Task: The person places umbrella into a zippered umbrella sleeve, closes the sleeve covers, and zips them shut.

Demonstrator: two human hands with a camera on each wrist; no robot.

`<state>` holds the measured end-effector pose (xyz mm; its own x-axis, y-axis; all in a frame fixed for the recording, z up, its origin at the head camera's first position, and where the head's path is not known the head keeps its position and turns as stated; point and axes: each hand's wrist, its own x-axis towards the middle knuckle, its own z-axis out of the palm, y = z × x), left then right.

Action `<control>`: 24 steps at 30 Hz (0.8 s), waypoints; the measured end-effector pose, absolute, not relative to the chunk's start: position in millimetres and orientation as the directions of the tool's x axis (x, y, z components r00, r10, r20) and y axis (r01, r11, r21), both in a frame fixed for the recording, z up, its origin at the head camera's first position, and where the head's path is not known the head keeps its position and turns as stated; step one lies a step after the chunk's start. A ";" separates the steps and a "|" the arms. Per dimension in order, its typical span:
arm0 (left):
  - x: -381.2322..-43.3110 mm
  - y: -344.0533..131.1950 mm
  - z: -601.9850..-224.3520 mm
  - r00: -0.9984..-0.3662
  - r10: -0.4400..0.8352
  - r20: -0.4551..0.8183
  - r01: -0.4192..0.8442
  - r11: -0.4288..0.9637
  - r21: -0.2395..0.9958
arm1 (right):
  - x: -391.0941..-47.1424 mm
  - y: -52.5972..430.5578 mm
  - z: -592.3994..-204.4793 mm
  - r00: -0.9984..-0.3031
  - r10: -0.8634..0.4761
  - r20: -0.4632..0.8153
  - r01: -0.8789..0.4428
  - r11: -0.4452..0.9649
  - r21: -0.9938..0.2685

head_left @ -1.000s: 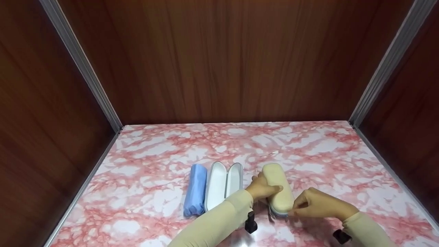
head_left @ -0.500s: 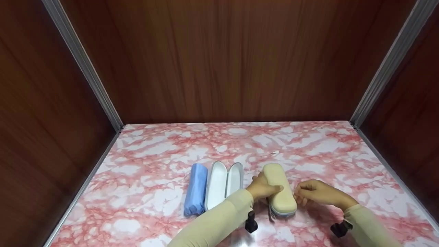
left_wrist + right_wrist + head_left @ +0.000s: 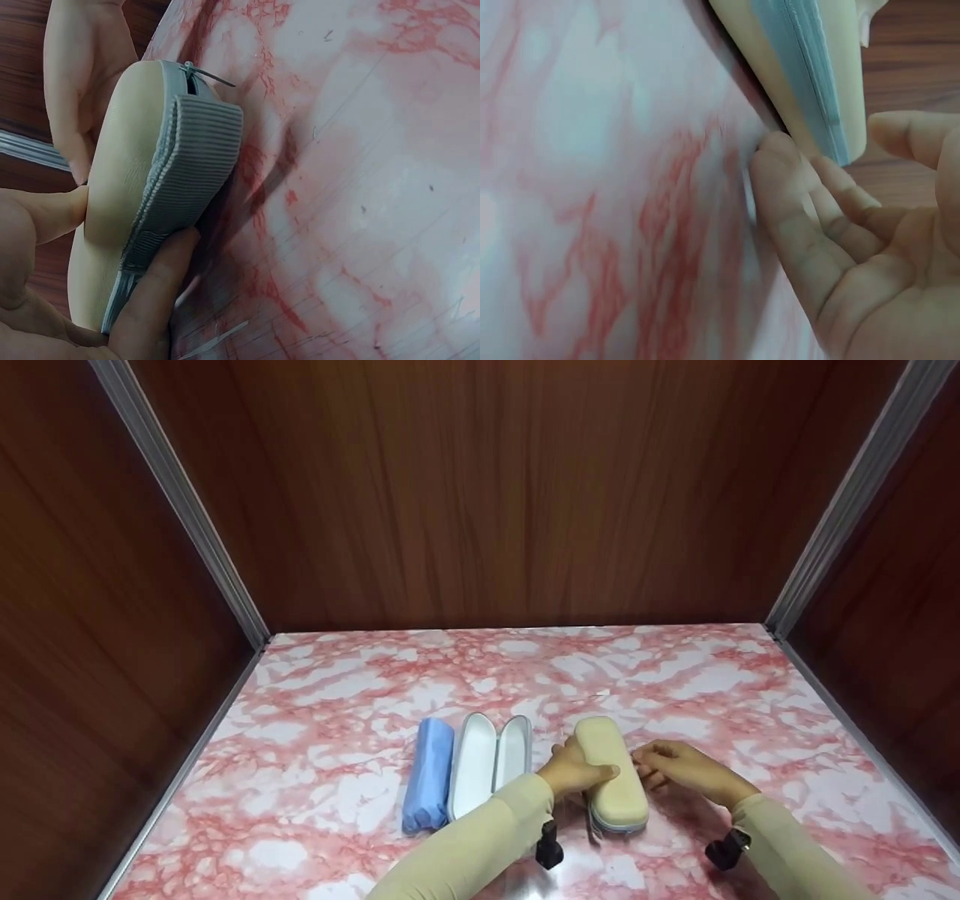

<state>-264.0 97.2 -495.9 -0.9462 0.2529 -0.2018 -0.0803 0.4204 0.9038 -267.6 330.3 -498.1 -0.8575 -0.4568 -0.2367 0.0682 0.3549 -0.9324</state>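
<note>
A cream zip case (image 3: 619,791), long with rounded ends, lies on the table at centre right. My left hand (image 3: 574,771) grips it from the left, thumb on top. In the left wrist view, a ribbed grey band (image 3: 199,142) runs along its side, and a zipper pull (image 3: 210,77) hangs at one end of the zip. My right hand (image 3: 694,771) is at the case's right side. In the right wrist view its fingers (image 3: 791,195) are loosely bent by the case's end, with the thumb apart; whether they touch it is unclear.
Left of the cream case lies an open hard case (image 3: 474,769) with a white lining, partly behind the left sleeve. A rolled blue fabric bundle (image 3: 429,780) lies beside it. Brown wood-grain panels (image 3: 480,495) enclose the marbled table (image 3: 337,682) at the back and sides.
My right hand has left the near end of the cream case and moved away from me along its right side. The left hand keeps its hold; the other things stay put.
</note>
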 end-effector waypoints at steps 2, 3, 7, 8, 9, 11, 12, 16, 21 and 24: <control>-264.1 97.0 -495.6 -0.946 0.261 -0.192 -0.069 0.417 0.906 | -270.1 327.8 -499.9 -0.862 -0.454 -0.225 0.061 0.348 -0.935; -264.1 96.9 -495.5 -0.946 0.267 -0.184 -0.062 0.410 0.910 | -271.3 326.2 -500.6 -0.863 -0.456 -0.217 0.054 0.344 -0.937; -264.2 97.3 -495.8 -0.946 0.280 -0.164 -0.047 0.380 0.924 | -275.6 318.5 -503.1 -0.877 -0.436 -0.204 0.056 0.328 -0.943; -264.3 97.5 -495.9 -0.946 0.279 -0.165 -0.050 0.377 0.925 | -276.4 316.5 -503.3 -0.882 -0.425 -0.203 0.060 0.326 -0.943; -264.3 98.0 -496.0 -0.946 0.277 -0.168 -0.057 0.370 0.927 | -277.3 314.5 -503.6 -0.887 -0.414 -0.204 0.065 0.326 -0.943; -264.5 99.2 -496.4 -0.945 0.272 -0.183 -0.077 0.359 0.930 | -278.3 311.3 -503.9 -0.896 -0.393 -0.208 0.075 0.328 -0.942; -264.8 99.5 -496.5 -0.944 0.271 -0.190 -0.081 0.368 0.926 | -278.4 309.8 -503.6 -0.896 -0.389 -0.213 0.081 0.329 -0.941; -266.0 99.7 -497.7 -0.945 0.270 -0.187 -0.067 0.400 0.914 | -277.4 304.2 -502.6 -0.904 -0.366 -0.222 0.085 0.355 -0.931; -266.5 98.5 -499.1 -0.950 0.272 -0.153 -0.023 0.428 0.904 | -276.8 299.2 -504.6 -0.922 -0.318 -0.221 0.082 0.397 -0.914; -266.7 98.6 -499.0 -0.950 0.276 -0.146 -0.017 0.422 0.906 | -276.2 298.1 -505.7 -0.927 -0.304 -0.220 0.083 0.405 -0.911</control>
<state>-266.7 98.6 -499.0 -0.9499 0.2763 -0.1462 -0.0167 0.4222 0.9064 -276.2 298.1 -505.7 -0.9268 -0.3044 -0.2200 0.0833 0.4046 -0.9107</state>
